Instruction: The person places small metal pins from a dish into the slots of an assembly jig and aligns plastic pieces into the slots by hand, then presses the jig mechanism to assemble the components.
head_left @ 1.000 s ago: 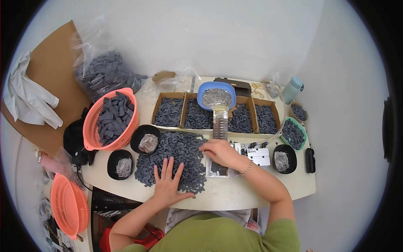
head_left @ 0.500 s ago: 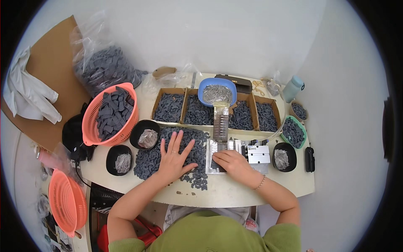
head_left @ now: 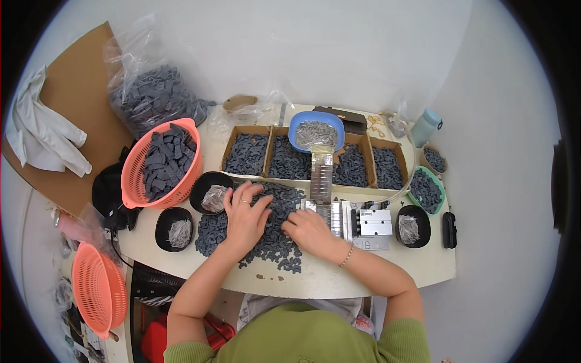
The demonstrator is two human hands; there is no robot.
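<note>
My left hand rests on a spread pile of small dark grey pieces, its fingers bent and apart, nothing visible in them. At the pile's right edge my right hand has its fingers curled together, pointing left; whatever they hold is too small or hidden. Beside that hand lies a metal fixture, partly covered by it, with a white-and-silver pneumatic block at its right. A clear ribbed chute runs down to the fixture from a blue bowl of thin metal pins.
Black bowls with thin pins stand left and right. Behind lies a divided cardboard tray of grey pieces. A pink basket and plastic bag hold larger grey pieces. At right are a green bowl and blue bottle.
My right hand has moved left from the metal fixture to the pile's edge, its fingers curling. My left hand's spread fingers have bent, and it has shifted slightly over the pile.
</note>
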